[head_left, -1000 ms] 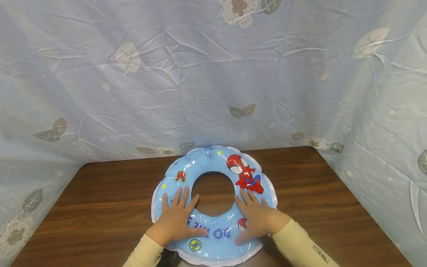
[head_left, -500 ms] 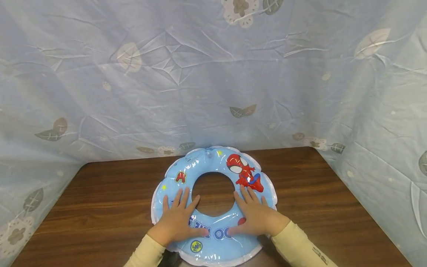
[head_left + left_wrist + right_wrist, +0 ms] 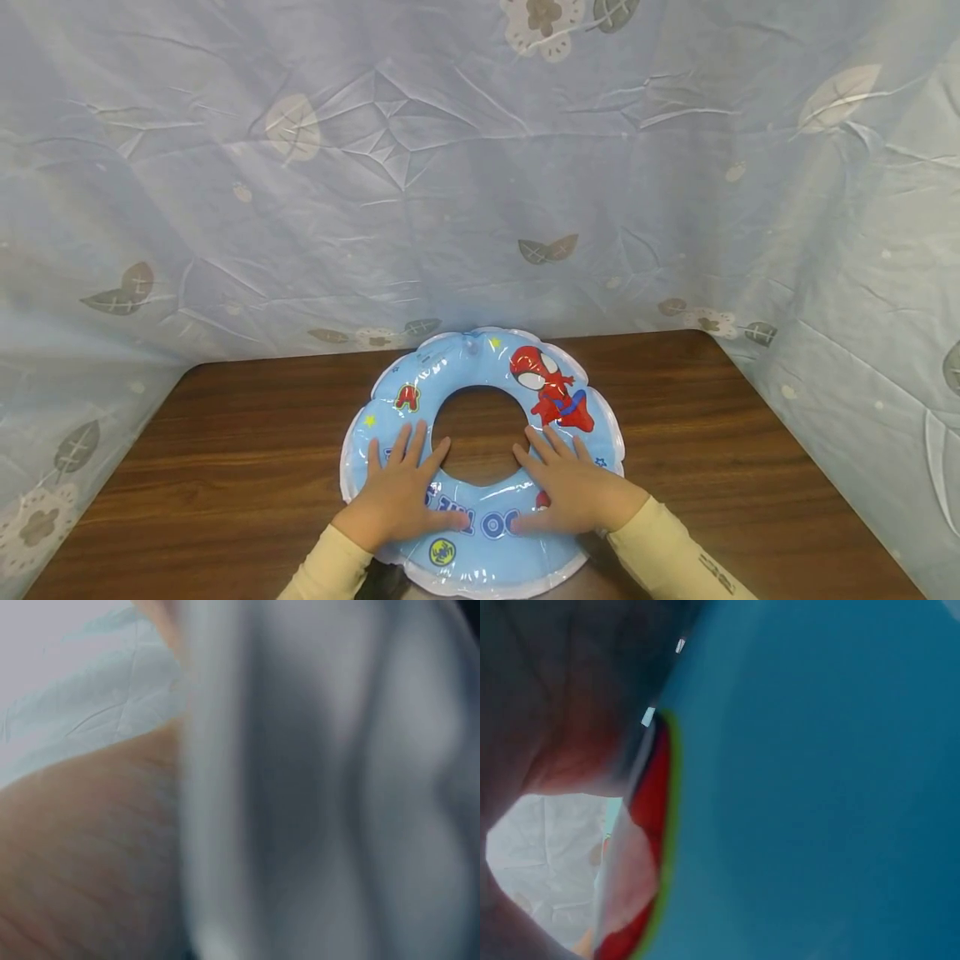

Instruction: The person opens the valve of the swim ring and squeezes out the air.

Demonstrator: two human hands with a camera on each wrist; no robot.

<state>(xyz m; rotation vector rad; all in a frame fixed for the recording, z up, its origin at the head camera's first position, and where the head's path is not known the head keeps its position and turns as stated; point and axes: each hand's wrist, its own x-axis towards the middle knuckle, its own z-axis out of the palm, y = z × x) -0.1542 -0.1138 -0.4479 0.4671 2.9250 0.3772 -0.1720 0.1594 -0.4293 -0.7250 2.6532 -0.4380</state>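
Inflatable ring [image 3: 487,560]: supported by the wooden desk [image 3: 720,467].
Left hand [image 3: 397,498]: laid spread-fingered on the ring.
Right hand [image 3: 576,493]: likewise laid, separated from the left.

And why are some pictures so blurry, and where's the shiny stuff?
Head view: fairly clear, with white glints on the blue inflatable ring; left wrist view: a grey blur fills most of the right side; right wrist view: the ring looks soft and dark blue, probably too close to the camera.
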